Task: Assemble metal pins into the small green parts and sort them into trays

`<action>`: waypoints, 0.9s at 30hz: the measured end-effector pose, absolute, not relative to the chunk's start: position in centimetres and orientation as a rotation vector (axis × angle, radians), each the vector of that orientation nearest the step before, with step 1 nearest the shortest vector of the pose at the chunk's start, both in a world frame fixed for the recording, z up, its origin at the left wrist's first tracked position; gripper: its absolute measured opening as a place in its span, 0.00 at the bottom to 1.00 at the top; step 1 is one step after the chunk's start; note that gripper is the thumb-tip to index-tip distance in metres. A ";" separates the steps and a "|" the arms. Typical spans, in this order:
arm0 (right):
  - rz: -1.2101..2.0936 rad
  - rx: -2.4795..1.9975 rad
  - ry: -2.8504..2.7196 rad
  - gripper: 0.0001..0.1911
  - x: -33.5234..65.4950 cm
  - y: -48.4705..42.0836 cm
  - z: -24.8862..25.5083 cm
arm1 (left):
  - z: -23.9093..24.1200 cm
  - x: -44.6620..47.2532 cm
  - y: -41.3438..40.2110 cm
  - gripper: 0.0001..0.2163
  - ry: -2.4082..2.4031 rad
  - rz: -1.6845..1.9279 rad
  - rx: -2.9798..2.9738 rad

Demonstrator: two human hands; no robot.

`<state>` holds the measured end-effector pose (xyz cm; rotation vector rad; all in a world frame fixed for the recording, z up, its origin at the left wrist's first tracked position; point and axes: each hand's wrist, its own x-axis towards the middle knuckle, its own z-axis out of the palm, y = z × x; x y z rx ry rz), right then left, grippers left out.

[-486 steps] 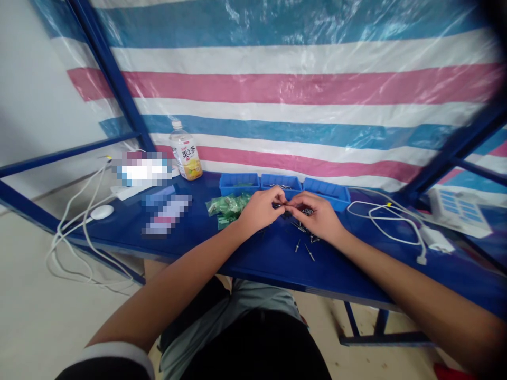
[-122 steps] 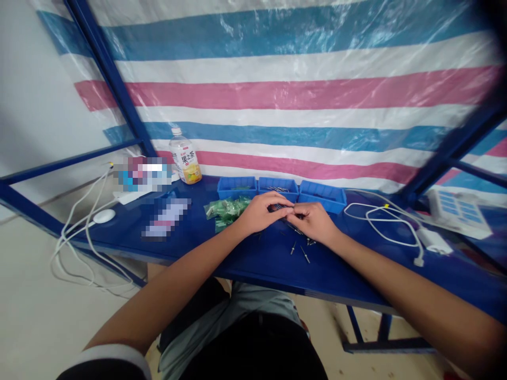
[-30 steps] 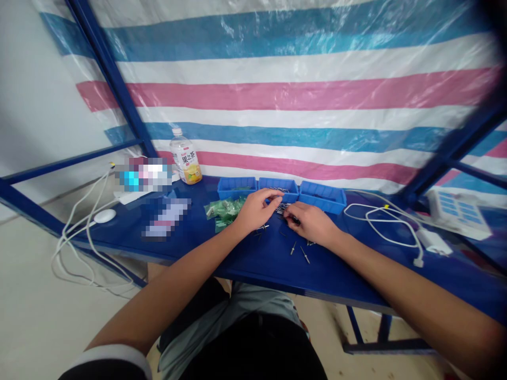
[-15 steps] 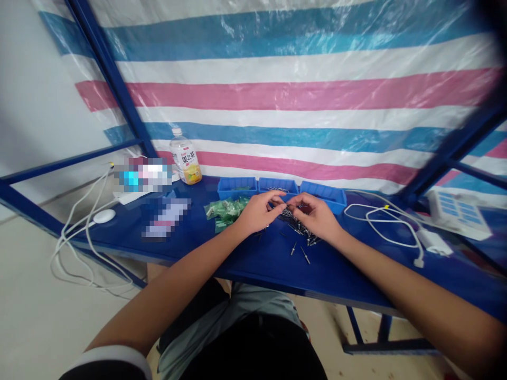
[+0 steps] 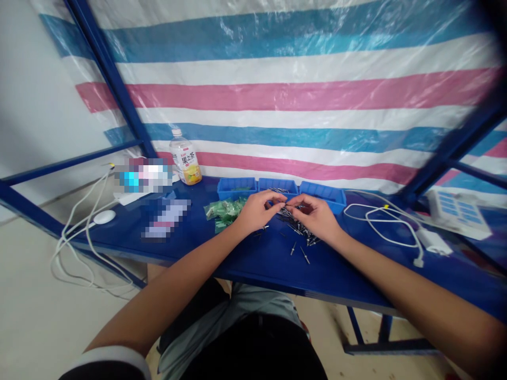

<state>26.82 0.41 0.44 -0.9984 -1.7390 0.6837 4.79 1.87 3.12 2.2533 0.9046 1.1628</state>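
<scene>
My left hand (image 5: 258, 211) and my right hand (image 5: 316, 214) hover close together over a pile of blind rivets (image 5: 301, 230) on the blue table. The fingertips of both are pinched and nearly meet above the pile's far side. What sits between them is too small and too covered to make out. Two loose rivets (image 5: 304, 255) lie nearer the table's front edge, apart from the pile. Green plastic bags (image 5: 226, 211) rest just left of my left hand. Behind the hands stand a left bin (image 5: 227, 191), a middle bin (image 5: 291, 188) holding rivets, and a right bin (image 5: 339, 203), all blue.
A drink bottle (image 5: 187, 162) stands at the back left, near blurred-out items (image 5: 166, 219). White cables (image 5: 378, 236) with an adapter (image 5: 434, 243) and a white power strip (image 5: 459, 214) occupy the right side. Blue frame posts (image 5: 114, 79) flank a striped plastic sheet (image 5: 277, 95).
Both hands stay over the pile with only slight finger movement. The fingertips have shifted a little. Bins, bags and loose rivets look unmoved.
</scene>
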 end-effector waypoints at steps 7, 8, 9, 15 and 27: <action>0.831 -0.945 -1.764 0.16 26.6 0.6 0.1 | 3.3 5.0 1.5 0.11 0.837 1.215 2.192; 0.821 -0.944 -1.789 0.17 26.6 0.6 0.1 | 3.3 5.0 1.5 0.12 0.824 1.216 2.188; 0.812 -0.944 -1.821 0.17 26.6 0.5 0.2 | 3.3 4.9 1.4 0.12 0.813 1.216 2.187; 0.829 -0.925 -1.969 0.17 26.7 0.1 0.8 | 3.4 4.9 1.4 0.13 0.793 1.186 2.173; 0.888 -0.949 -1.948 0.19 26.7 -0.1 1.0 | 2.9 4.6 2.2 0.10 0.744 1.151 2.202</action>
